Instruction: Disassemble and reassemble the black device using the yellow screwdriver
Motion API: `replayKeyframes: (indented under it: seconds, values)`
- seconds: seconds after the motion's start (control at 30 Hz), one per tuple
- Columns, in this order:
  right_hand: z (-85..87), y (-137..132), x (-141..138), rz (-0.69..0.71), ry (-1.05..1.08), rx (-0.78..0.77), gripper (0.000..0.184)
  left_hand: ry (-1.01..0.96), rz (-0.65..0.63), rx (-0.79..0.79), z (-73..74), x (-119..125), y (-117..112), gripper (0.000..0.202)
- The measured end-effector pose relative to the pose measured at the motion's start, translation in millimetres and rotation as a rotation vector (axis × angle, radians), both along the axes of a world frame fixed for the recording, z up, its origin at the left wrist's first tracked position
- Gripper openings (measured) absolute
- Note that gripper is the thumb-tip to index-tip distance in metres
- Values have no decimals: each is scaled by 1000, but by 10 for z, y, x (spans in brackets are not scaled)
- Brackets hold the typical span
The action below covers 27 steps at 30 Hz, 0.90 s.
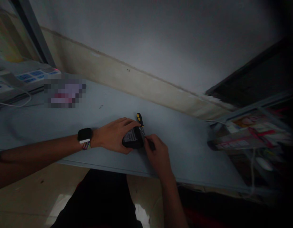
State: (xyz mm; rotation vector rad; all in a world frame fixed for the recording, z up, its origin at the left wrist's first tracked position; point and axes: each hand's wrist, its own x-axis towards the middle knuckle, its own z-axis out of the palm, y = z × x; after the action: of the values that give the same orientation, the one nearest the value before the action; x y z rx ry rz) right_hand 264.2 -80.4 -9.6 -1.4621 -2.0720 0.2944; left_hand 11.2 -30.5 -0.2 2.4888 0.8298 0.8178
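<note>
My left hand (118, 134), wearing a dark watch on the wrist, is wrapped round a small black box (134, 144) with a printed label on top, pressing it on the table. Close by on the right, my right hand (158, 153) is closed around the dark handle of a slim tool (150, 144), which looks like a screwdriver. Its thin metal shaft points up-left along the box's right edge; whether the tip touches the box I cannot tell. A black and yellow screwdriver (139, 119) lies just beyond the box, its shaft towards my right hand.
The blue-grey table (191, 152) runs along a wall (148, 79). A white power strip (39, 76) with a cable sits at the far left, beside a blurred-out item (65, 93). On the right are a transparent tube (237, 141) and a cluttered shelf (263, 126).
</note>
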Motion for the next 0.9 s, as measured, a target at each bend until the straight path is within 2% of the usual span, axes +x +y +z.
replayKeyframes:
  seconds: [0.2, 0.43, 0.73, 0.9]
  values:
    - [22, 137, 123, 93, -23, 6, 10, -33, 7, -30, 3, -7, -6, 97]
    - [121, 211, 328, 215, -32, -15, 6, -15, 10, -66, 51, -25, -7, 96]
    - [90, 245, 60, 164, -105, -10, 10, -24, -35, -45, 32, -24, -27, 96]
    - [79, 100, 193, 49, 0, -17, 8, -14, -34, 5, 46, -60, -14, 89]
